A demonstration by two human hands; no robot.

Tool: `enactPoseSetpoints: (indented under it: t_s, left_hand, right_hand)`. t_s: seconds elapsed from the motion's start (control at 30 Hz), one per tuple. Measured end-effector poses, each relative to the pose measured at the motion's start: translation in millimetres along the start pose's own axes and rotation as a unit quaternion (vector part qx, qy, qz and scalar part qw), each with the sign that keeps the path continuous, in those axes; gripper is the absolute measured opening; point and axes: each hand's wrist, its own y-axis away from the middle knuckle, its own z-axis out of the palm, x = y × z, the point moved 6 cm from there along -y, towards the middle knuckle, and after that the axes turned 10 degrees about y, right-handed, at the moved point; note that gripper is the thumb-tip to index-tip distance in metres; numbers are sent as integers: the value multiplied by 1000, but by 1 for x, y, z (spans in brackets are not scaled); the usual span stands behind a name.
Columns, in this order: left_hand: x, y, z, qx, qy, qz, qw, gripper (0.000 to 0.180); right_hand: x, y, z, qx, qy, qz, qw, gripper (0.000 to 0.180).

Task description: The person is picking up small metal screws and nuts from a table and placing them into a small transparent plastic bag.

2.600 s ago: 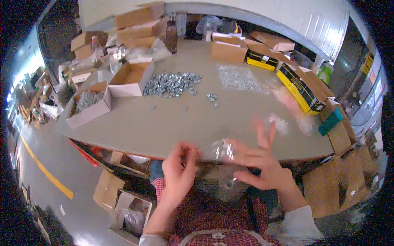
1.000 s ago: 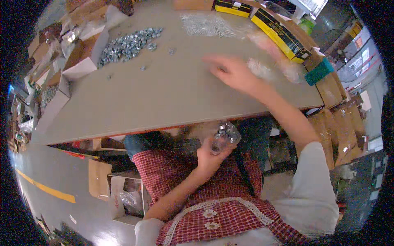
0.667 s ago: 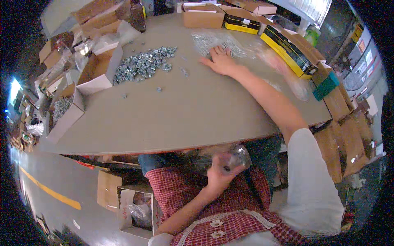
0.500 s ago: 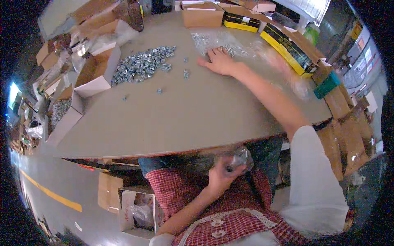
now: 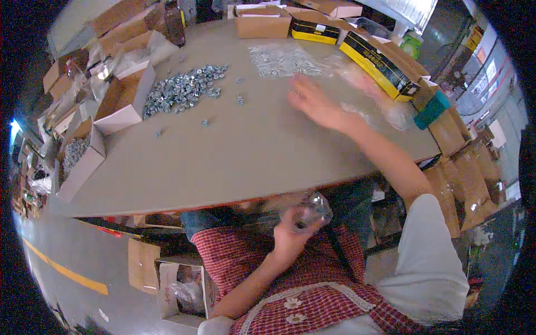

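My left hand (image 5: pixel 291 233) grips a clear plastic bag (image 5: pixel 318 207) below the table's front edge, with a dark bit showing near the fingers. Over the tabletop, my right hand (image 5: pixel 317 105) is slightly blurred, its fingers drawn together around thin silver pieces that look like screws. Just beyond its fingertips, a pile of silver screws (image 5: pixel 283 60) lies on the table on clear plastic film. Farther left spreads a heap of zinc-coloured nuts (image 5: pixel 183 89). A few stray nuts (image 5: pixel 205 122) sit apart from the heap.
An open carton (image 5: pixel 120 103) and a carton of small metal parts (image 5: pixel 78 156) line the table's left side. Black-and-yellow boxes (image 5: pixel 379 64) and a brown carton (image 5: pixel 262 22) stand along the back. Crumpled clear plastic (image 5: pixel 393 111) lies at the right, beside a green thing (image 5: pixel 432 110).
My right hand has lifted off the screw pile and drawn back toward me, fingers closing. My left hand still holds the plastic bag. The view has shifted slightly.
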Motion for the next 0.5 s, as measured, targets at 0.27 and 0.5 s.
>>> enactPoseSetpoints:
  t_s: [0.27, 0.5]
  left_hand:
    - [-9, 2, 5, -23, 6, -48, 999, 43]
    - [-18, 2, 1, 1, 40, -48, 998, 43]
  right_hand:
    - [70, -18, 5, 5, -330, 81, 940, 56]
    - [17, -14, -13, 63, -70, 19, 995, 46]
